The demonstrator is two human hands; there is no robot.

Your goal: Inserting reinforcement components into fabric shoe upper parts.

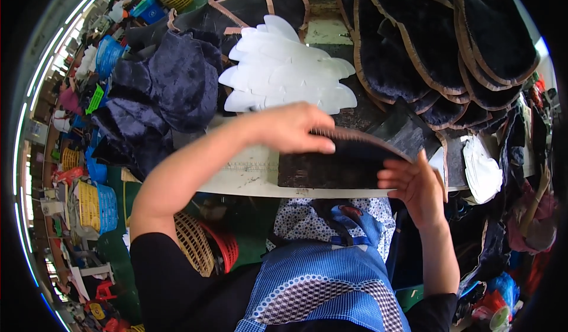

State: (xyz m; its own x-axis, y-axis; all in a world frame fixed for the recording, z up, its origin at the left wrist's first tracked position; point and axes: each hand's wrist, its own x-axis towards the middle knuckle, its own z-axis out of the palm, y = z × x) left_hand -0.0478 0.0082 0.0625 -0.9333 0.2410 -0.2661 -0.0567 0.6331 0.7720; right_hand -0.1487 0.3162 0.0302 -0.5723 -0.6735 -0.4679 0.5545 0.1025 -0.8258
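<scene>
Baskets crowd the workshop floor at your far left, a blue one (107, 208) among them. Next comes a heap of navy plush (183, 83) on the white table (236, 181), where fine ruler-like marks are too small to read. Right of that lie fanned white sheets (284, 71), with no writing you can make out.

Your left hand (296, 128) seems to pinch, thumb against fingers, the left end of the dark piece (364, 137), which arches above the table in front of you. Judging by its bend, the piece is light and pliable, hardly fragile, its brown edging firmer than the rest; nap may let it slide, so that edging is your surest hold, one end per hand. You see no label on it. Your right hand (417, 193) is spread by its right end, thumb apart from blurred fingers; whether it touches, you cannot tell.

Farther right, edged plush pieces (414, 54) overlap behind a white bundle (482, 169), neither showing readable print.
</scene>
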